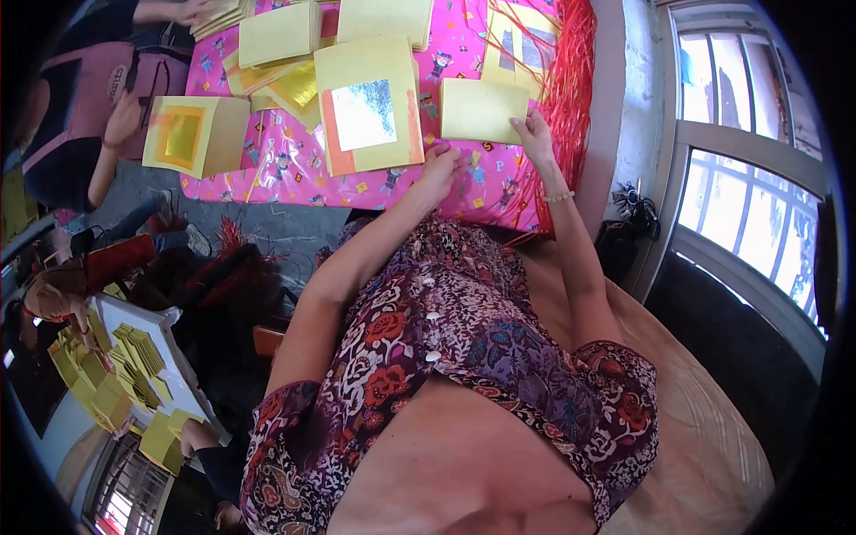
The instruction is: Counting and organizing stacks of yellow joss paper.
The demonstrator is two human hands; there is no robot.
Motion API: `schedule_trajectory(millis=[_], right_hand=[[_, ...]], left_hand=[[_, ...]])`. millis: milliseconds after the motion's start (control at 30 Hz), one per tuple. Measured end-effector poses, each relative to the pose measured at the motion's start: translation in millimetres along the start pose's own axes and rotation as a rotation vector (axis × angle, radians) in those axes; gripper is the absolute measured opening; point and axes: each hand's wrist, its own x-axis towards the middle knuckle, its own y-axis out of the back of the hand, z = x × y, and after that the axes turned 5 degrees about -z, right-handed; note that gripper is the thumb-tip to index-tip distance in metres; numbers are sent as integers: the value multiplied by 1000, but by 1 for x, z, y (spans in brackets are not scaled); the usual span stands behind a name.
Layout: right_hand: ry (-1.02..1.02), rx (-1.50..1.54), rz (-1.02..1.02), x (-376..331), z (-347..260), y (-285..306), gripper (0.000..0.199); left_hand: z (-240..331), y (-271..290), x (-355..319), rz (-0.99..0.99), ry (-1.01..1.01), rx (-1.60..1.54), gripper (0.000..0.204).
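My right hand [535, 141] pinches the lower right corner of a folded yellow paper [482, 109] lying on the pink patterned tablecloth [303, 185]. My left hand [441, 171] rests at the table's near edge with its fingers curled; whether anything is between them is hidden. Just left of it lies a stack of yellow paper [325, 76] whose top sheet bears a silver foil square [364, 115] bordered in orange. The left hand is close to that stack's lower right corner.
A yellow stack with a gold square [183, 135] overhangs the table's left edge. More yellow stacks [278, 36] lie behind. Red plastic strands [571, 107] hang along the right side. Co-workers sit left, one with a hand [123, 120] near the table; a white table [183, 357] holds yellow paper.
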Motion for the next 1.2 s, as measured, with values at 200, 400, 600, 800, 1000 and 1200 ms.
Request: schedule_trajectory(millis=[200,400,600,800,1000,1200], right_hand=[[35,-135,35,10,21,1,22],[29,-238,58,11,30,15,27],[16,-423,113,5,4,10,27],[108,-801,270,-2,-12,10,28],[37,-736,264,2,-8,21,28],[-93,-774,223,2,-30,20,31]], left_hand=[[0,-4,3,69,-96,106,33],[-10,-23,-8,215,-773,1012,70],[4,-28,-2,93,-626,1100,82],[2,-35,-5,26,-599,1118,85],[8,-44,-4,-1,-544,1201,88],[7,-43,-6,-4,-511,1252,91]])
